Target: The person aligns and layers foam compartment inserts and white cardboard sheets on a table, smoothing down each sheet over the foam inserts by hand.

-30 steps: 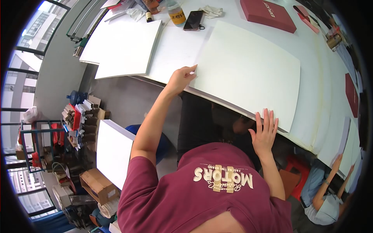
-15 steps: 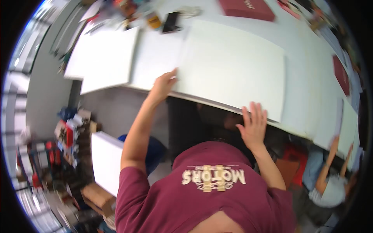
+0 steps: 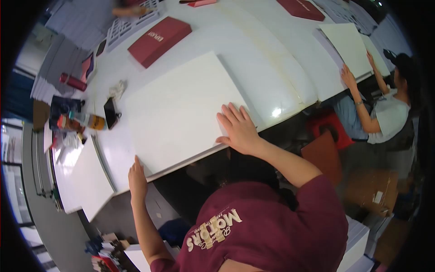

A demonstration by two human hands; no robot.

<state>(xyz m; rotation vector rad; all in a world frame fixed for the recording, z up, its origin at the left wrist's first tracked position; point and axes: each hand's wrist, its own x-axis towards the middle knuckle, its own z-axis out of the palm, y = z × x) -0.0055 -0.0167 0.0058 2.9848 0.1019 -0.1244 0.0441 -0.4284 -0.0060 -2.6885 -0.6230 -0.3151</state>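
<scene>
A large white sheet or board (image 3: 181, 109), slightly thick at its edges, lies flat at the front of the white table. My right hand (image 3: 241, 130) rests on its near right corner, open, palm down with the fingers spread. At its near left corner is my left hand (image 3: 137, 177), the index finger stretched along the edge and the other fingers partly bent. Nothing shows in the grasp of my left hand. Whether the white piece is one board or several sheets, I cannot tell.
More white boards (image 3: 88, 177) overhang the table on the left. Beyond are a black phone (image 3: 110, 113), a bottle (image 3: 93, 120), a red tumbler (image 3: 73, 82) and a maroon box (image 3: 159, 41). A co-worker (image 3: 389, 106) handles white sheets (image 3: 346, 50) at the right.
My view has swung to the right, bringing more of the table and the co-worker into sight. My right hand has moved further onto the white board; my left stays by its left edge.
</scene>
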